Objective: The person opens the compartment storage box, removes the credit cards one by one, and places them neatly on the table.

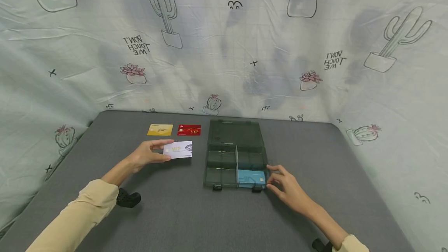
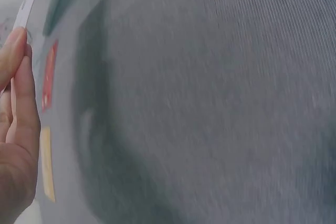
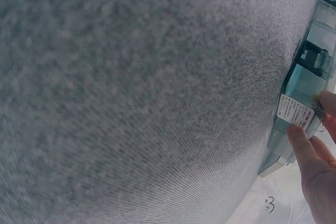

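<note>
Above the table at left centre, my left hand [image 1: 147, 153] pinches a white VIP card [image 1: 177, 149] between thumb and fingers. In the left wrist view the card [image 2: 26, 9] is seen nearly edge-on. A dark translucent divided box [image 1: 220, 176] lies with its lid [image 1: 235, 132] laid back. One front compartment, at right, holds a blue card [image 1: 251, 178]. At the box's right side is my right hand [image 1: 288, 189], its fingertips resting against the side wall. A white printed label [image 3: 295, 109] shows on that wall in the right wrist view.
A yellow card [image 1: 160, 130] and a red VIP card [image 1: 189, 130] lie side by side at the back of the grey table [image 1: 168, 213], left of the box. Cactus-print fabric [image 1: 210, 49] hangs behind the table. Two black latches [image 1: 217, 187] stick out at the box's front.
</note>
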